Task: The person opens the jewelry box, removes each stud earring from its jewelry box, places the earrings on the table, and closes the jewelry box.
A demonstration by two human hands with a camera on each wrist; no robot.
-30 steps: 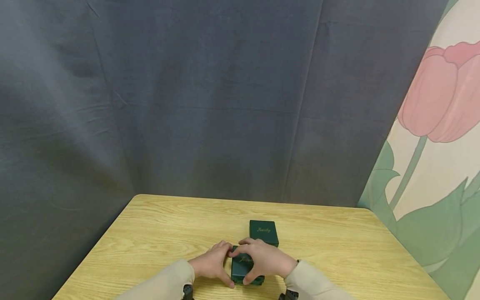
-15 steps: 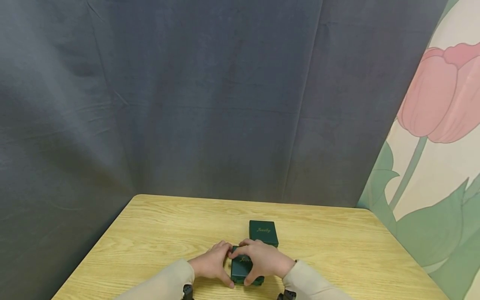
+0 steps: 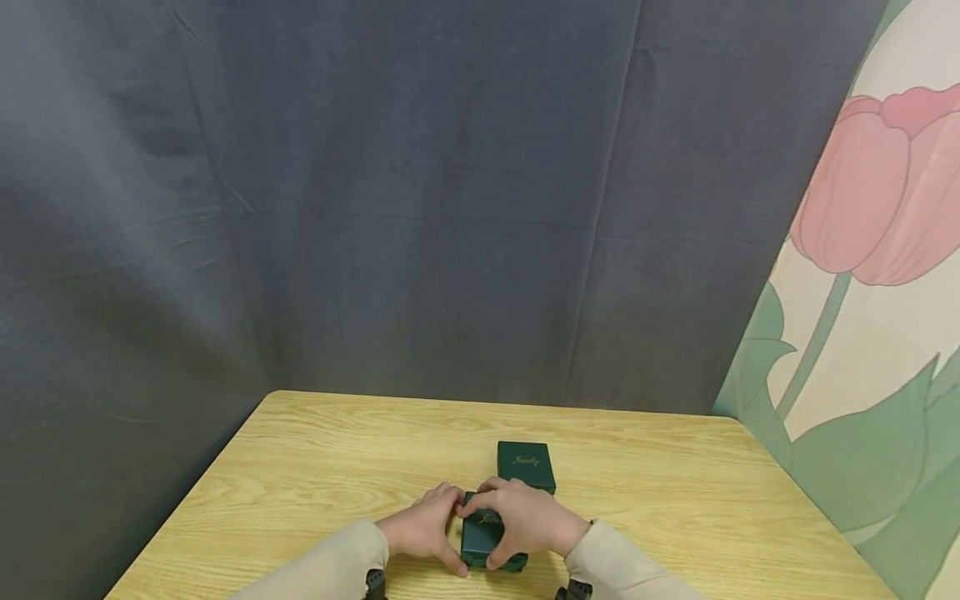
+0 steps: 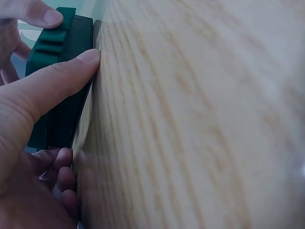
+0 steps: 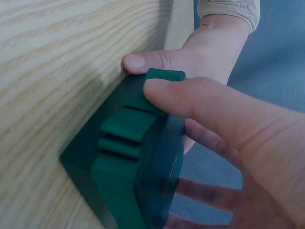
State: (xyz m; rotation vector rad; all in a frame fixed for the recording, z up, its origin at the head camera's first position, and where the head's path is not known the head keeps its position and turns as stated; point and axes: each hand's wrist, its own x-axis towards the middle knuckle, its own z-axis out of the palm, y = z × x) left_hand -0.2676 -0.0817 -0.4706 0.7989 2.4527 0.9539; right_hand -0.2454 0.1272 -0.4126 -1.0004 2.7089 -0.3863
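A dark green jewelry box (image 3: 482, 537) with gold lettering lies on the table, between two hands. My left hand (image 3: 423, 527) holds its lower part from the left, the thumb (image 4: 71, 76) along the near side, close to the tabletop. From the right, my right hand (image 3: 536, 521) arches over the box and grips its upper part. In the right wrist view its thumb (image 5: 167, 95) presses by the green ribbon bow (image 5: 128, 125) on the box's side. The far side of the box is partly hidden by fingers.
Just behind the right hand lies a second green jewelry box (image 3: 527, 464), lettered in gold. The wood-grain table (image 3: 337, 450) reaches back to a dark grey-blue curtain (image 3: 420, 208). A tulip-painted wall (image 3: 862, 333) stands on the right.
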